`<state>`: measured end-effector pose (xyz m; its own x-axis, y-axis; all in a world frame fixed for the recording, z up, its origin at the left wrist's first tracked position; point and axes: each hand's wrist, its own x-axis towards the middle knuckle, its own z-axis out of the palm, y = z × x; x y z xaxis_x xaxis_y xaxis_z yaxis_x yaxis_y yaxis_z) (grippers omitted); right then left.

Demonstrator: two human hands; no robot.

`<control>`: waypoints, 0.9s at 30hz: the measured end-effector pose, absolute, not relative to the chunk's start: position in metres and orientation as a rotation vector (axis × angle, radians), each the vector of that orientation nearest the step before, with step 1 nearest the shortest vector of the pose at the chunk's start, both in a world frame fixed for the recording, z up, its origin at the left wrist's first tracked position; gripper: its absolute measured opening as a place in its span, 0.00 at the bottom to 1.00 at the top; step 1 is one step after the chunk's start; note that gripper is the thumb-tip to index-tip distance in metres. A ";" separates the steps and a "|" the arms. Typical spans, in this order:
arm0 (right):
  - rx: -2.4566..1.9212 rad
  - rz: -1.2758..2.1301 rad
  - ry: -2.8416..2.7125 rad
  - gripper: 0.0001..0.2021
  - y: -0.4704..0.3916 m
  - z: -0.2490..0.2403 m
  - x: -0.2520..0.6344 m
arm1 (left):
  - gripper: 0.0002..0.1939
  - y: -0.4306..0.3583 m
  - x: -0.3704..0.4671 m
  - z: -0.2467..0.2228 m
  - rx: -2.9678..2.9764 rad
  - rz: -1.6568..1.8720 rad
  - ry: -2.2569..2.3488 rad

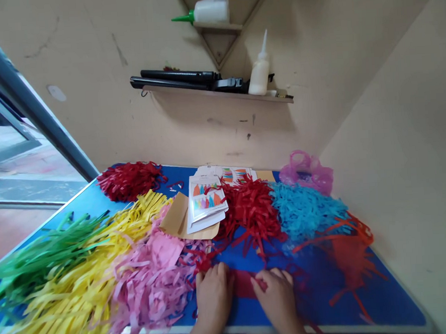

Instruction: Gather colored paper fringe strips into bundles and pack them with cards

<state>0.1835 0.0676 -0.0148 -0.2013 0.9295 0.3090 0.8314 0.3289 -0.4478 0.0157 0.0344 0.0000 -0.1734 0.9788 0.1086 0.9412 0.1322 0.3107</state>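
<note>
A flat strip of red paper [244,283] lies near the front edge of the blue table, stretched between my two hands. My left hand [214,291] grips its left end, fingers curled, beside loose red shreds. At the right end, my right hand [276,292] pinches the paper between thumb and fingers. Just beyond my hands is a heap of red paper fringe [253,208]. Left of my left hand spreads pink paper fringe [151,287].
Yellow fringe [79,291], green fringe [50,248] and a dark red bundle [129,182] lie left. Printed cards [208,195] rest mid-table on brown paper [176,217]. Blue fringe [308,209], orange strips [351,260] and a pink bag [308,172] lie right. A wall shelf [218,90] holds a bottle [259,76].
</note>
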 end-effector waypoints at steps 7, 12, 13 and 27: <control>-1.639 -0.096 -2.044 0.07 0.070 0.003 0.210 | 0.03 0.039 0.009 0.001 2.457 0.566 1.966; -1.117 0.017 -2.329 0.13 0.057 0.009 0.214 | 0.04 0.035 0.003 0.006 2.642 0.535 1.800; -1.005 0.058 -2.382 0.12 0.055 0.004 0.210 | 0.07 0.033 0.002 0.005 2.680 0.540 1.765; -1.187 0.368 -2.448 0.11 0.068 -0.002 0.209 | 0.14 0.043 -0.007 0.002 2.446 0.750 1.748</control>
